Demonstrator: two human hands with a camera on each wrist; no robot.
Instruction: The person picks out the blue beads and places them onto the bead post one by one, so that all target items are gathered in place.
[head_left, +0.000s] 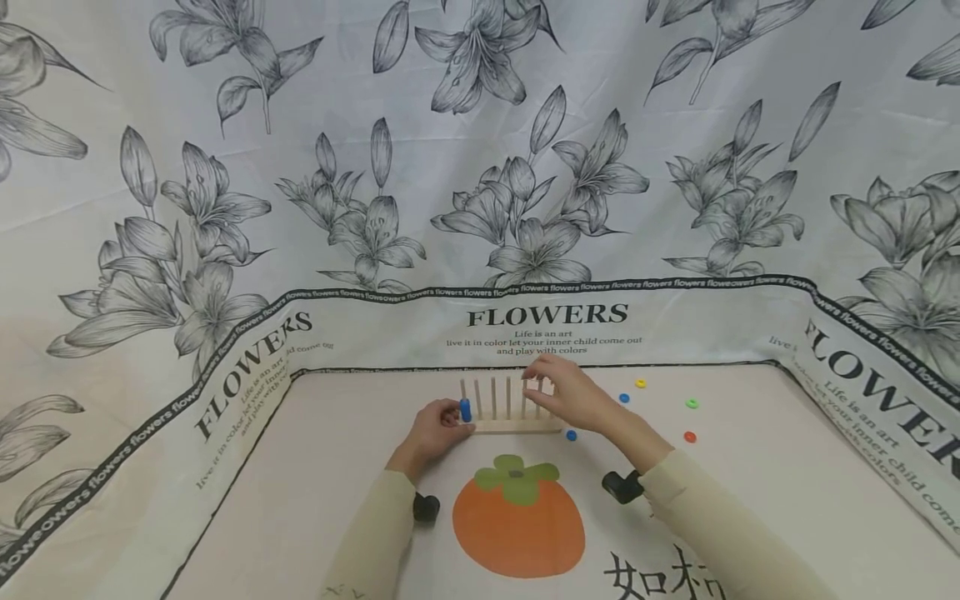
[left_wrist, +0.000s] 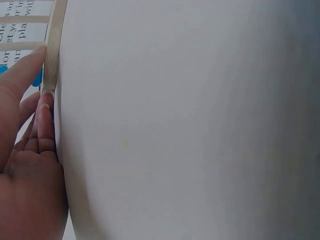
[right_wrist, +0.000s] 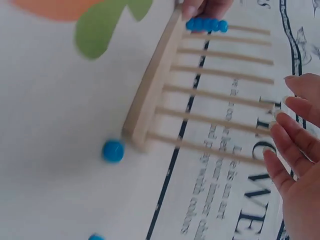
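A wooden peg rack (head_left: 517, 426), a long base with a row of upright thin pegs, stands on the table toward the far side. Blue beads (right_wrist: 206, 25) are stacked on its leftmost peg; the other pegs look bare. My left hand (head_left: 435, 429) grips the left end of the base, thumb on one face and fingers on another. My right hand (head_left: 566, 392) is at the upper part of the pegs on the right, fingers loosely bent and fingertips close to the peg tips. No bead shows between them in the right wrist view.
Near the rack's right end lies a blue bead (head_left: 572, 436). Farther right are another blue bead (head_left: 625, 398), a yellow bead (head_left: 641, 383), a green bead (head_left: 692, 403) and a red bead (head_left: 690, 437). Flower-printed cloth (head_left: 547, 325) walls in the table's back and sides.
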